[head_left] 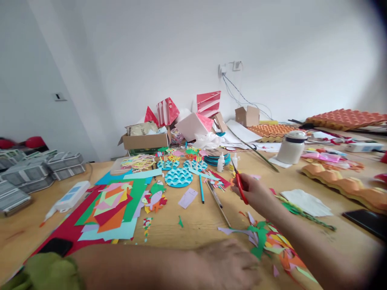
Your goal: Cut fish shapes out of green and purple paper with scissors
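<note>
My right hand point(252, 191) grips red-handled scissors point(240, 186), their blades pointing up and away from me. Low in the view, my left hand point(229, 264) reaches across to the right, smeared by motion, so its fingers are unclear. It is beside a heap of coloured paper scraps point(284, 245). Between the hands and the paper stack lie a lilac paper piece point(188, 197), a blue pen point(201, 188) and a thin stick point(222, 209). Cut-out paper fish point(155, 196) rest near a blue wavy disc point(178, 177).
Stacked coloured sheets point(113, 205) and a glue gun point(68, 197) lie left. Glue bottles point(221, 162), a white lidded jar point(292, 147) and egg-tray strips point(344, 181) stand beyond or right. A phone point(367, 222) lies at the right edge. A cardboard box point(145, 140) sits by the wall.
</note>
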`<state>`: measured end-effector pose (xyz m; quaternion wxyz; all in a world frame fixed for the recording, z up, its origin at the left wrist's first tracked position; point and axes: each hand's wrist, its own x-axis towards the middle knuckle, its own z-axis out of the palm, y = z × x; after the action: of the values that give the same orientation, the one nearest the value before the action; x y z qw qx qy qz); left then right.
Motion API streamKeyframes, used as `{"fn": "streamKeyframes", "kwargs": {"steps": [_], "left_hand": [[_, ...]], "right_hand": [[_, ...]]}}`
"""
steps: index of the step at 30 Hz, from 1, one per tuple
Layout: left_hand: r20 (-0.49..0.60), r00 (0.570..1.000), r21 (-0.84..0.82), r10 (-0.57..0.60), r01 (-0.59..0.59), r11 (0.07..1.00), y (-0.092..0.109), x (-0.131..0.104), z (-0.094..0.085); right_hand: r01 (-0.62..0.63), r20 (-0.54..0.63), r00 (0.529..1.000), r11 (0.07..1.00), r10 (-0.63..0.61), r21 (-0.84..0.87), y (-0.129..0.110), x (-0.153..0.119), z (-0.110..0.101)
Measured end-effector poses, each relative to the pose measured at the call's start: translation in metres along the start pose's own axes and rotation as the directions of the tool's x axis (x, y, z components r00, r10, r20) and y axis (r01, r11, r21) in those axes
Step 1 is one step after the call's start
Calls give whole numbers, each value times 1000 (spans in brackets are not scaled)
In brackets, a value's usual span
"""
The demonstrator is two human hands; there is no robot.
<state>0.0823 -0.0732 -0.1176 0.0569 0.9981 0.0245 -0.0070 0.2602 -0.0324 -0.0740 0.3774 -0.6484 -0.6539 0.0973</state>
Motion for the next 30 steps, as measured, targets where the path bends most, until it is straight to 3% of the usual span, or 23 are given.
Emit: {"fn": "streamKeyframes", "kwargs": {"steps": [2, 3, 5, 6, 10, 17, 21, 24, 27, 30], "left_hand": [[50, 998, 62, -38, 35, 997, -17, -27, -3], [59, 986, 71, -154, 150, 986, -26, -41, -5], [41, 900, 27, -435, 434, 900, -47, -67, -10], [27, 868, 20, -496, 495, 868, -56, -77, -12], [36, 798, -40, -601, 602, 797, -83, -97, -14], [150, 749, -111, -645, 661, 742, -103, -88, -5], [180, 762, -122, -622, 645, 754, -104, -87, -6], [165, 812, -152, -560, 582, 799, -93, -75, -6], [101, 882, -197, -460, 471, 860, -72, -42, -3], [50, 920, -234, -388, 388, 891, -48, 7, 0]], "right_hand": [[12, 30, 999, 999, -11, -40, -8, -3, 4], [17, 50, 999, 998, -15, -54, -12, -5, 7], [31, 95, 995, 997, -25, -68, -21, -6, 14], [40, 119, 992, 997, -31, -71, -25, -7, 17], [68, 184, 982, 993, -50, -93, -37, -4, 25], [117, 235, 968, 987, -89, -108, -44, -11, 18], [111, 251, 965, 988, -81, -106, -37, -20, 10], [103, 246, 966, 990, -76, -98, -29, -24, 4], [89, 221, 973, 991, -66, -97, -22, -24, 0], [72, 200, 978, 992, -50, -102, -18, -20, -1]]}}
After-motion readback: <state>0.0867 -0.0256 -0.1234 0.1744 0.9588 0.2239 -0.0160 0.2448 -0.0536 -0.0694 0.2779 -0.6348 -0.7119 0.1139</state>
